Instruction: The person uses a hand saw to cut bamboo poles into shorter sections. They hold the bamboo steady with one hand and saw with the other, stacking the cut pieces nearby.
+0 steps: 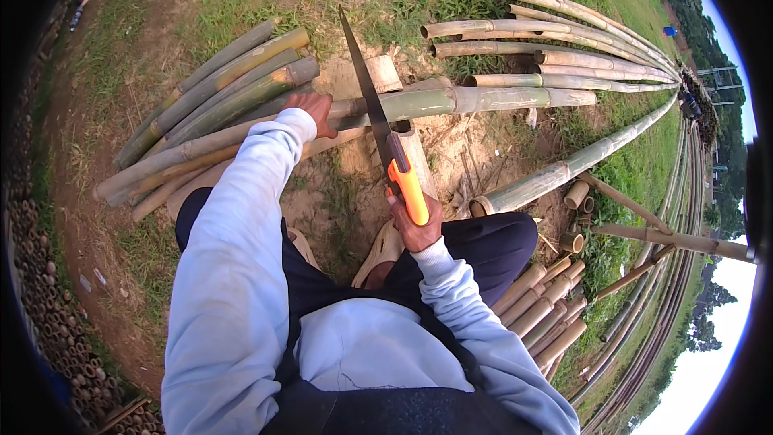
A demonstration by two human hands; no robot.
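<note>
My right hand [419,224] is closed round the orange handle of a hand saw [364,72]. The saw's long dark blade points away from me and crosses a green-grey bamboo pole [491,100]. Whether the teeth have entered the pole cannot be made out. Left of the blade, my left hand [316,109] grips the same pole, its fingers partly hidden. Short upright bamboo pieces [382,74] stand under and behind the pole near the blade.
Cut bamboo lengths [241,72] lie in a pile at the left. Long bamboo poles [564,30] stretch away at the far right. Shorter cut pieces [539,314] are stacked beside my right knee. A bamboo frame [668,238] stands further right, and many bamboo ends [60,306] line the left edge.
</note>
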